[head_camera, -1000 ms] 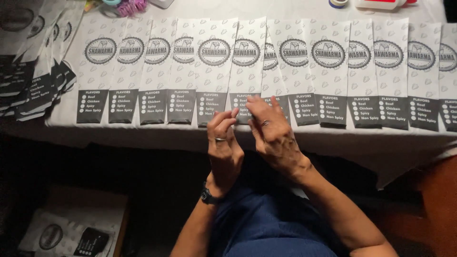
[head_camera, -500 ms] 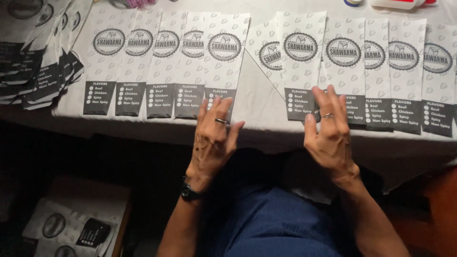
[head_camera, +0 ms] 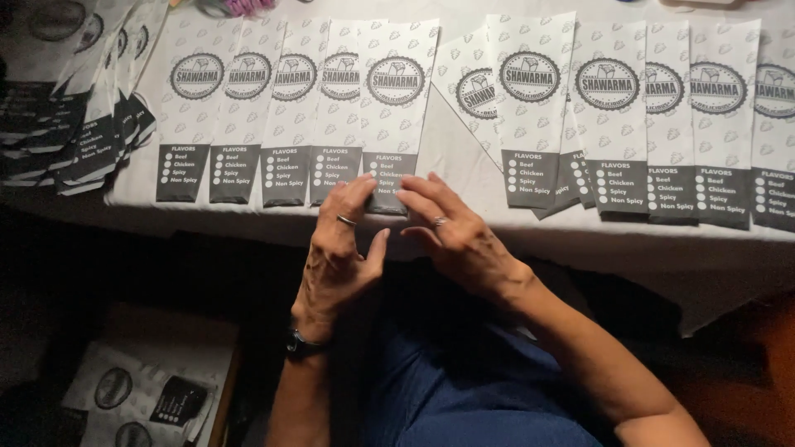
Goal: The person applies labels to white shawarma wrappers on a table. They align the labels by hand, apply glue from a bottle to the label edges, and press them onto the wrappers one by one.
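Around: printed paper bags [head_camera: 248, 116] in overlapping rows on my surface [head_camera: 464, 178].
Left hand [head_camera: 339, 252]: loosely open, fingertips on nearest bag [head_camera: 397, 108].
Right hand [head_camera: 460, 236]: open, touching same bag.

Left hand [head_camera: 338, 252] and right hand [head_camera: 460, 236] meet, fingers spread.

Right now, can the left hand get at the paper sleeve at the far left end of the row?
Probably yes: the left hand is free, and nothing lies over that sleeve.

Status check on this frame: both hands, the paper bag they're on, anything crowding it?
Left hand and right hand open, fingertips on the paper bag at its dark lower end. Bag flat on table edge. Overlapping row of bags crowds its left side.
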